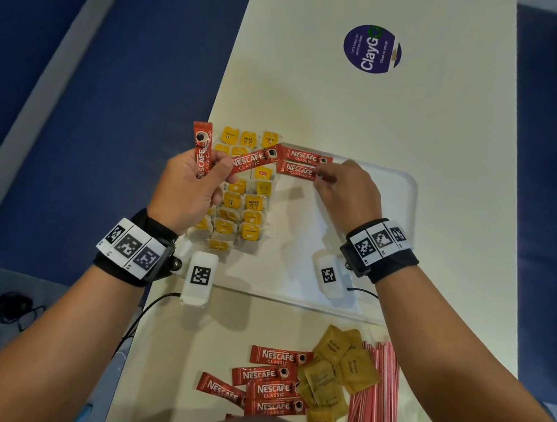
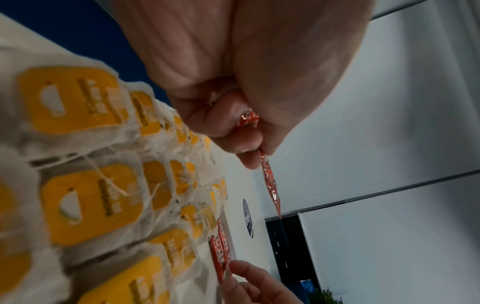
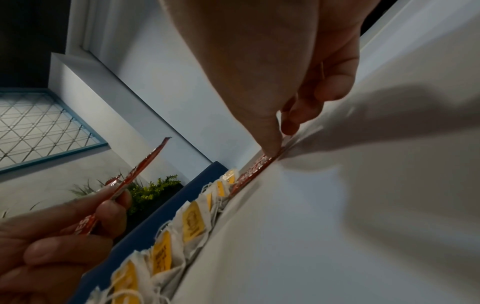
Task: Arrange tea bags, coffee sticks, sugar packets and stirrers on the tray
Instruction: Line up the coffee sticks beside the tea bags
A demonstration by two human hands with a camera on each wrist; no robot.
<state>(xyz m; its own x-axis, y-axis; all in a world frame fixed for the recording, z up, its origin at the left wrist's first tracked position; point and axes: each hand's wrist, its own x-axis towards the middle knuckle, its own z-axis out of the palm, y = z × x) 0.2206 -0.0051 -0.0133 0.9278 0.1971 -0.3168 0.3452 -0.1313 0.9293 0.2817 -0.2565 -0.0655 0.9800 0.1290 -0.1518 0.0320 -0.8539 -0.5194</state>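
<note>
Wall grille (image 3: 39, 127) only from right wrist

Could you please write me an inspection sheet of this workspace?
Surface: long cream table, white plastic tray on it.
Job's things: yellow-tagged tea bags and two red coffee sticks on tray; more sticks, brown sugar packets, red-striped stirrers off it.
Clutter: purple round sticker.
Grippers: left hand holds two sticks; right hand fingers a tray stick.
Cables: black cable.
Surroundings: blue floor.
</note>
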